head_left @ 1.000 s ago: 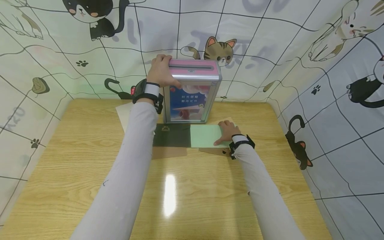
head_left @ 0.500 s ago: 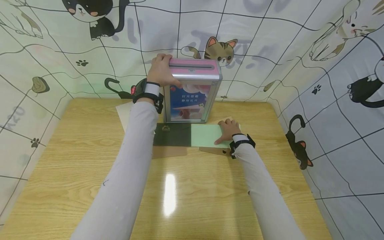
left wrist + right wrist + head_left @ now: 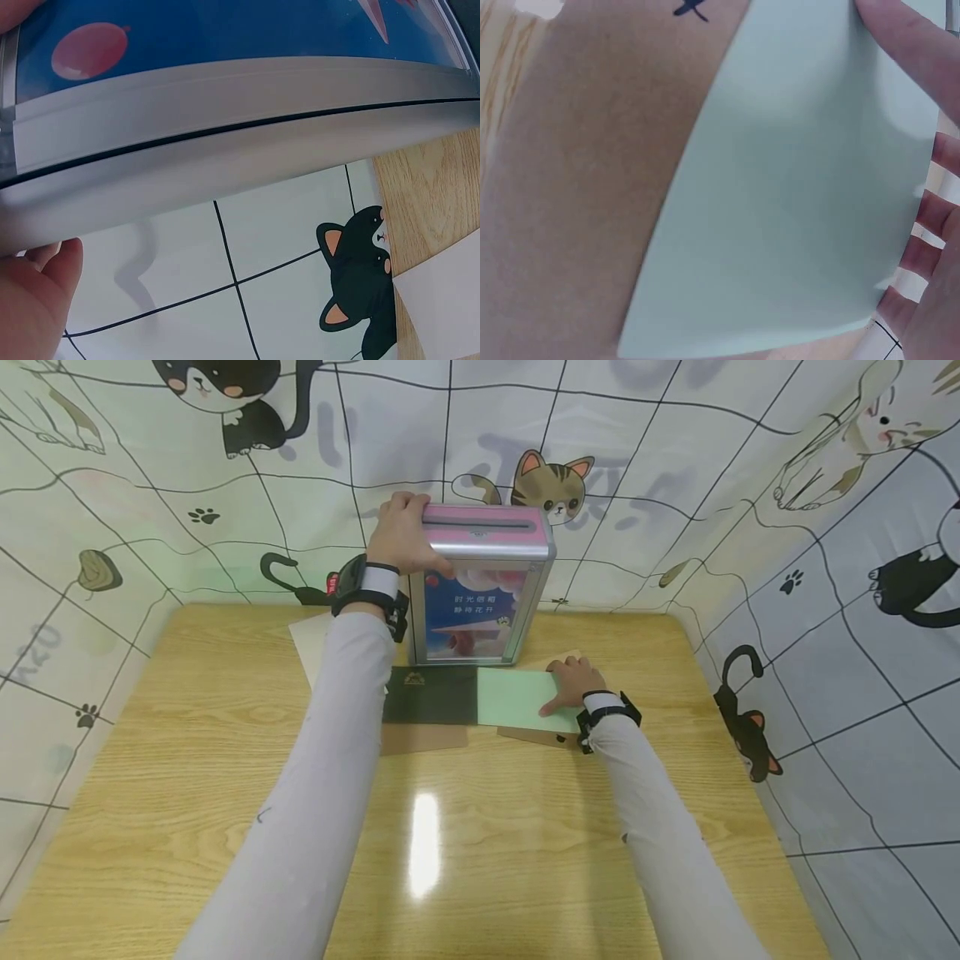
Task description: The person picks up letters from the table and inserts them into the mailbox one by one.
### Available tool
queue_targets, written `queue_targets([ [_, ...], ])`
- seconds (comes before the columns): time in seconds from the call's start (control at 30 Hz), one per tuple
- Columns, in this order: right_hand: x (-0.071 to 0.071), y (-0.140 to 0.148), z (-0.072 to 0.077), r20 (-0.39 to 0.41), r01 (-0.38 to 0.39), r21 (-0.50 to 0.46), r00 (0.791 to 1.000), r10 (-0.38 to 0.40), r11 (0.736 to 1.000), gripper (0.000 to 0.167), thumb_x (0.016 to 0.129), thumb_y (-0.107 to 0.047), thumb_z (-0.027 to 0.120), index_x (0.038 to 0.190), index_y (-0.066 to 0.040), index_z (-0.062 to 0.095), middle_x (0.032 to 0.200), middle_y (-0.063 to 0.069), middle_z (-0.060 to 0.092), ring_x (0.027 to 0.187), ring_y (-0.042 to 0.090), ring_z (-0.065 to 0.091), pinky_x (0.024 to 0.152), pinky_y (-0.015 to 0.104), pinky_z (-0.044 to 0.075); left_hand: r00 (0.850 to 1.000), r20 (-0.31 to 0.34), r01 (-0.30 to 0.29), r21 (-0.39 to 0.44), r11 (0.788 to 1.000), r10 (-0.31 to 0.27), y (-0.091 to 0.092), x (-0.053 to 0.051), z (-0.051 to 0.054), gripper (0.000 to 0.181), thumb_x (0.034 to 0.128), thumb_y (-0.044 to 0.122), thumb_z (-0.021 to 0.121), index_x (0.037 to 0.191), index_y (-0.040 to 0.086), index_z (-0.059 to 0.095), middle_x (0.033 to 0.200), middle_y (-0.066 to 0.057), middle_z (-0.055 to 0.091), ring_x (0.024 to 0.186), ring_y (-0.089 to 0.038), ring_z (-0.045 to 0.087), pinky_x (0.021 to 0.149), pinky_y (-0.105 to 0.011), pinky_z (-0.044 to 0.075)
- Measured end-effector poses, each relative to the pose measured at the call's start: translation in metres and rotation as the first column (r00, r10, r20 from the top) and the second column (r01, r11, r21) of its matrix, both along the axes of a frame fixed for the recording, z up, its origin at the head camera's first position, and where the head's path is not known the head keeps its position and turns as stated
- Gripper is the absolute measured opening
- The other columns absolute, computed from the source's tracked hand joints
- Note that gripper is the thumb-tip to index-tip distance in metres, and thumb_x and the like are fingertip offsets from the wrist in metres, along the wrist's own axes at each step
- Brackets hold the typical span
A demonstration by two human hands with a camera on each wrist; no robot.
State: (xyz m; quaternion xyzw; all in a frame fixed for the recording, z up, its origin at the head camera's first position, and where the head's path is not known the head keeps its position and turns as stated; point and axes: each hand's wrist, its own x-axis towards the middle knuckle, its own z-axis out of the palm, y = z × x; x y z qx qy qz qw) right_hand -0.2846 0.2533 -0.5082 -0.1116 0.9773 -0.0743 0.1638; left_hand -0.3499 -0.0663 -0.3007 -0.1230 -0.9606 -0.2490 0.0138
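A box (image 3: 480, 602) with a silver frame, a pink slotted top and a blue printed front stands upright at the back of the table. My left hand (image 3: 405, 535) grips its upper left corner, thumb on the front. In the left wrist view, the box's silver side (image 3: 247, 142) fills the upper part. My right hand (image 3: 576, 683) holds a pale green envelope (image 3: 513, 697) in front of the box. In the right wrist view, the thumb lies on the green envelope (image 3: 780, 202) and the fingertips meet its opposite edge.
A dark green envelope (image 3: 431, 697) lies left of the pale green one. Brown envelopes (image 3: 423, 739) show beneath them. A whitish sheet (image 3: 309, 639) lies partly behind my left arm. A cat-patterned covering (image 3: 375, 443) surrounds the wooden table (image 3: 510, 860) at back and sides.
My right hand has shifted very slightly to the right on the pale green envelope. The left hand and the box stay put.
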Motion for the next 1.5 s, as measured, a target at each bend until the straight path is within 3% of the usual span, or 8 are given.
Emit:
queue_targets([
  [0.23, -0.004, 0.003, -0.001, 0.028, 0.013, 0.021, 1.0, -0.014, 1.0, 0.101, 0.049, -0.069, 0.072, 0.13, -0.017, 0.044, 0.131, 0.015, 0.046, 0.12, 0.039, 0.034, 0.093, 0.064, 0.026, 1.0, -0.001, -0.005, -0.007, 1.0, 0.005, 0.0, -0.006, -0.005, 0.111, 0.0532, 0.042, 0.079, 0.144, 0.013, 0.023, 0.145, -0.01, 0.022, 0.129, -0.027, 0.023, 0.101, -0.039, 0.033],
  [0.47, -0.005, 0.001, 0.005, 0.062, 0.019, 0.018, 0.998, -0.02, 1.0, 0.081, 0.061, -0.053, 0.076, 0.126, -0.013, 0.047, 0.129, 0.014, 0.049, 0.116, 0.038, 0.039, 0.092, 0.062, 0.029, 1.0, -0.002, -0.004, -0.001, 1.0, 0.004, -0.001, -0.006, -0.004, 0.11, 0.0533, 0.042, 0.079, 0.144, 0.013, 0.023, 0.145, -0.01, 0.022, 0.129, -0.027, 0.023, 0.1, -0.039, 0.034],
  [0.67, -0.004, -0.002, 0.012, 0.089, 0.026, -0.036, 0.996, -0.023, 0.999, 0.068, 0.066, -0.04, 0.077, 0.119, -0.009, 0.051, 0.122, 0.015, 0.055, 0.106, 0.034, 0.051, 0.091, 0.06, 0.032, 1.0, -0.006, -0.002, 0.003, 1.0, 0.002, -0.001, -0.004, -0.002, 0.11, 0.0528, 0.041, 0.079, 0.144, 0.012, 0.023, 0.144, -0.01, 0.022, 0.128, -0.027, 0.024, 0.101, -0.039, 0.034],
  [0.87, -0.006, 0.0, 0.011, 0.139, 0.021, -0.134, 0.99, -0.002, 0.991, 0.052, 0.073, -0.026, 0.074, 0.113, 0.0, 0.052, 0.113, 0.018, 0.056, 0.095, 0.029, 0.051, 0.084, 0.044, 0.042, 1.0, -0.009, -0.003, 0.005, 1.0, 0.003, -0.001, -0.005, -0.003, 0.112, 0.0512, 0.042, 0.08, 0.143, 0.013, 0.024, 0.144, -0.01, 0.023, 0.128, -0.026, 0.024, 0.1, -0.038, 0.034],
  [1.37, -0.011, -0.002, 0.011, 0.13, -0.03, -0.17, 0.99, 0.053, 0.985, 0.029, 0.081, -0.01, 0.064, 0.105, 0.005, 0.057, 0.107, 0.021, 0.058, 0.101, 0.033, 0.053, 0.09, 0.045, 0.042, 1.0, -0.004, 0.003, 0.013, 1.0, -0.002, -0.002, -0.001, 0.0, 0.11, 0.0525, 0.04, 0.079, 0.144, 0.013, 0.024, 0.145, -0.01, 0.022, 0.129, -0.026, 0.023, 0.1, -0.039, 0.035],
  [1.4, -0.012, 0.0, 0.008, 0.099, -0.055, -0.177, 0.992, 0.073, 0.983, 0.025, 0.081, -0.011, 0.064, 0.101, 0.003, 0.059, 0.1, 0.017, 0.06, 0.095, 0.029, 0.055, 0.086, 0.042, 0.044, 1.0, -0.003, 0.003, 0.014, 1.0, -0.003, -0.002, -0.002, 0.0, 0.11, 0.0525, 0.04, 0.079, 0.144, 0.013, 0.024, 0.145, -0.01, 0.021, 0.129, -0.026, 0.023, 0.1, -0.039, 0.035],
  [1.47, -0.044, 0.029, -0.052, 0.047, -0.103, -0.186, 0.992, 0.114, 0.977, 0.02, 0.082, -0.018, 0.064, 0.097, -0.005, 0.062, 0.094, 0.01, 0.062, 0.088, 0.024, 0.056, 0.078, 0.038, 0.046, 1.0, 0.001, 0.002, 0.017, 1.0, -0.002, -0.002, -0.002, -0.002, 0.11, 0.0526, 0.04, 0.08, 0.144, 0.013, 0.023, 0.145, -0.009, 0.021, 0.129, -0.026, 0.023, 0.1, -0.039, 0.035],
  [1.5, -0.047, 0.033, -0.059, 0.043, -0.122, -0.195, 0.99, 0.133, 0.973, 0.018, 0.083, -0.017, 0.062, 0.097, -0.007, 0.063, 0.093, 0.008, 0.062, 0.088, 0.022, 0.056, 0.078, 0.037, 0.046, 1.0, 0.004, 0.0, 0.019, 1.0, 0.0, -0.002, -0.002, -0.002, 0.111, 0.0526, 0.04, 0.08, 0.144, 0.013, 0.023, 0.146, -0.009, 0.021, 0.129, -0.026, 0.023, 0.1, -0.039, 0.035],
])
